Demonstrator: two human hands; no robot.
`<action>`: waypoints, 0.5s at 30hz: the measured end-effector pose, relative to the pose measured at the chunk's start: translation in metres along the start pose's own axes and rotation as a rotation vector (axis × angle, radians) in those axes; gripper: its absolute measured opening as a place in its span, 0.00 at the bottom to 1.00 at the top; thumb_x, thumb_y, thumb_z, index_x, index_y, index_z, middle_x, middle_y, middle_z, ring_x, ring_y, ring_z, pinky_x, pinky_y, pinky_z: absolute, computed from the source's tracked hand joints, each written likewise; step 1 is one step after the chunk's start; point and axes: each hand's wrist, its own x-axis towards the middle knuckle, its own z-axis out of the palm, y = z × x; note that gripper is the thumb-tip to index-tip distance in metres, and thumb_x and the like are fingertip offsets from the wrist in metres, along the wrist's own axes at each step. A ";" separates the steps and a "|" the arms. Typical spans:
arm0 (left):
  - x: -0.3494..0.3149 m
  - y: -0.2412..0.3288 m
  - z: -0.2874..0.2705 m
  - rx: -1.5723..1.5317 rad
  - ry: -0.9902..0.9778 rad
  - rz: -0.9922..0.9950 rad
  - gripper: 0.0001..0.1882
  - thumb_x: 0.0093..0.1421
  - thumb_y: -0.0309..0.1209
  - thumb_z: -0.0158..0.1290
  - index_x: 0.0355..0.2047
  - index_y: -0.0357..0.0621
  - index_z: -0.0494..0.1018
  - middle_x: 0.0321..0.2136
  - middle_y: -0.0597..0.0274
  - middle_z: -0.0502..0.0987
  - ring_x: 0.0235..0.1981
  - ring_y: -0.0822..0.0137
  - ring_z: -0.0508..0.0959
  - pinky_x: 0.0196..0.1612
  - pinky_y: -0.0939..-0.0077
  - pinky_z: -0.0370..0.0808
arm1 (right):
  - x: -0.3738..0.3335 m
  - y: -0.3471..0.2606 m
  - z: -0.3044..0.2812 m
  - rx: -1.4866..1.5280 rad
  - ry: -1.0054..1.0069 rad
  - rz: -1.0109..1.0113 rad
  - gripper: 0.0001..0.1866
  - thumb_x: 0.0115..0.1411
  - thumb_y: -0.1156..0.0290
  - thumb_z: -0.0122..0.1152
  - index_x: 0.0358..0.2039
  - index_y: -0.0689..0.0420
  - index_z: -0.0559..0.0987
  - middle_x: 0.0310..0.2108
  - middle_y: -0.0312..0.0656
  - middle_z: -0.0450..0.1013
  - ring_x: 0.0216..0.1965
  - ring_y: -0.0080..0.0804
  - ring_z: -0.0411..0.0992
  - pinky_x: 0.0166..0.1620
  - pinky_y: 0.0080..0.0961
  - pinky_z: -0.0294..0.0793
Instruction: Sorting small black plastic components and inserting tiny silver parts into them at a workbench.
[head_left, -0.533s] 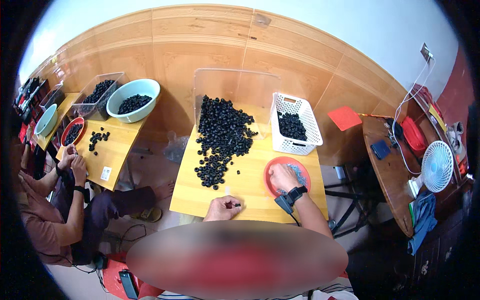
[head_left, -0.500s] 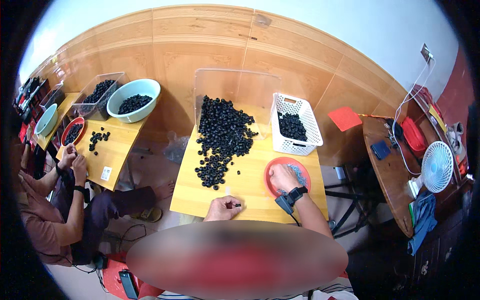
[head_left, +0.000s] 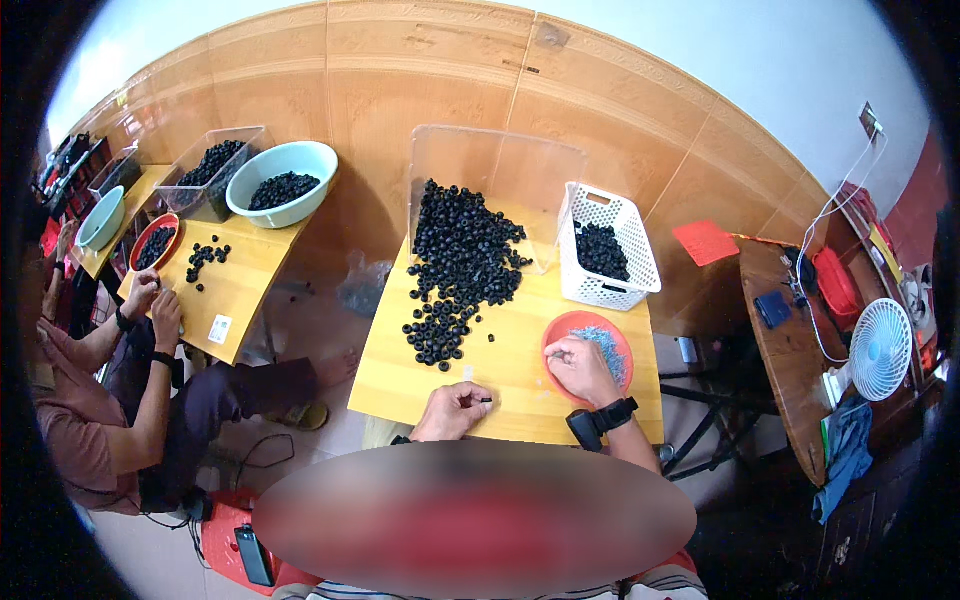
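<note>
My left hand (head_left: 450, 410) is low over the front of the yellow wooden table (head_left: 500, 360), its thumb and fingertips pinching a small black cylindrical part (head_left: 487, 400). My right hand (head_left: 584, 370), wearing a black wrist strap, is at the left side of a red bowl (head_left: 629, 378) and covers part of it. Its fingers are pressed together; whatever they may hold is too small to make out. Tiny blue-grey pieces (head_left: 606, 344) lie in the bowl. Beyond my left hand spreads a heap of black ring-like parts (head_left: 460, 245).
A white perforated basket (head_left: 640, 260) of black parts stands at the back right, beside a clear plastic bin (head_left: 500, 140). To the left, a person (head_left: 110, 400) works at another table with a pale green basin (head_left: 325, 170). A fan (head_left: 880, 348) stands on the right table.
My right hand has drawn back from inside the red bowl to its left rim. My left hand has shifted slightly, still pinching the black part. The view has moved a little.
</note>
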 end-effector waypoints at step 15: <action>-0.001 -0.002 0.007 -0.152 -0.001 -0.008 0.09 0.59 0.27 0.62 0.38 0.36 0.79 0.29 0.68 0.80 0.30 0.80 0.75 0.34 0.83 0.74 | -0.027 -0.013 0.071 0.733 -0.317 0.213 0.10 0.66 0.77 0.50 0.47 0.64 0.74 0.34 0.35 0.73 0.31 0.21 0.73 0.37 0.21 0.78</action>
